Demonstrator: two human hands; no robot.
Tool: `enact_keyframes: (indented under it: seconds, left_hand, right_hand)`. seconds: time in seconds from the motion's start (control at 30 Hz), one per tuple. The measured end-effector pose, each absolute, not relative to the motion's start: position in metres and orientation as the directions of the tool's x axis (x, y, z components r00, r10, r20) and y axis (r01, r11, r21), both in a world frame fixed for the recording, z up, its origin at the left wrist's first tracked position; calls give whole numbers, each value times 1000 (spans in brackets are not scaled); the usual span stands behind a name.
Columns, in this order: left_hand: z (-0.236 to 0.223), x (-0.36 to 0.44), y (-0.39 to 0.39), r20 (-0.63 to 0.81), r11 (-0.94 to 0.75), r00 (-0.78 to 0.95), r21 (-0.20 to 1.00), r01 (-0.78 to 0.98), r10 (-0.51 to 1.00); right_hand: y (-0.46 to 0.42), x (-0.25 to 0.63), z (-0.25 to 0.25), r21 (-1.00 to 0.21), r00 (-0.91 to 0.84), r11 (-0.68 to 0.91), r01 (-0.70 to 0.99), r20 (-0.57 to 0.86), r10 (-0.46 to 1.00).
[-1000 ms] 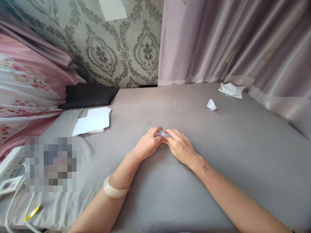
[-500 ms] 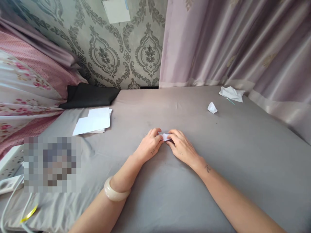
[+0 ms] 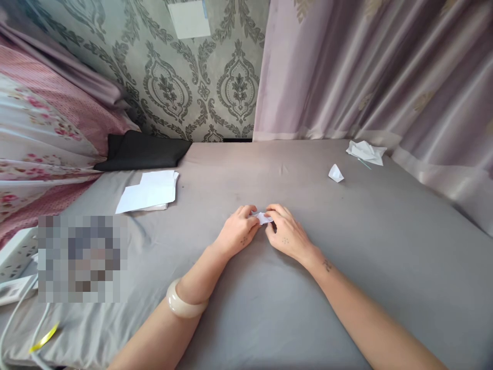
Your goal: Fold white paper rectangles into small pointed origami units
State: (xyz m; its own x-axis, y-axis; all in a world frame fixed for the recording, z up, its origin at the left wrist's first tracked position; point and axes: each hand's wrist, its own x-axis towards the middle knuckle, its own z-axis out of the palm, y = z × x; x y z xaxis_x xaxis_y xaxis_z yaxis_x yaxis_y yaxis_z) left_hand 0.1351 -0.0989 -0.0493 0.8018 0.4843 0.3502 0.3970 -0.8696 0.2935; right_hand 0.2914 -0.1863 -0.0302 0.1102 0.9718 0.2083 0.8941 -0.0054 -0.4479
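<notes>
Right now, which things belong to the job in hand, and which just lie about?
In the job:
- folded white paper between left hand and right hand
- white sheets and loose folded paper, perhaps

Seemingly lying about:
- black cloth
- yellow strip
- power strip

Black cloth (image 3: 144, 152), patterned wallpaper (image 3: 210, 77), power strip (image 3: 17, 254)
</notes>
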Motion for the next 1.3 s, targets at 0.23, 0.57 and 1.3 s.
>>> enact_keyframes:
  seconds: [0.23,0.57,1.3]
  left_hand:
    - [-40,134,-100,333,-912,850,188,365,409]
    - [-44,130,-95,310,-896,845,233,378,436]
    - [-38,135,-96,262,-794,782,429,430,565]
  right_hand:
    - [-177,291,-34,-536,100,15,844,186,978]
    - [-184,301,-32,-609,70,52,792,175,982]
    - [-186,294,-26,-374,-33,88,923,151,988]
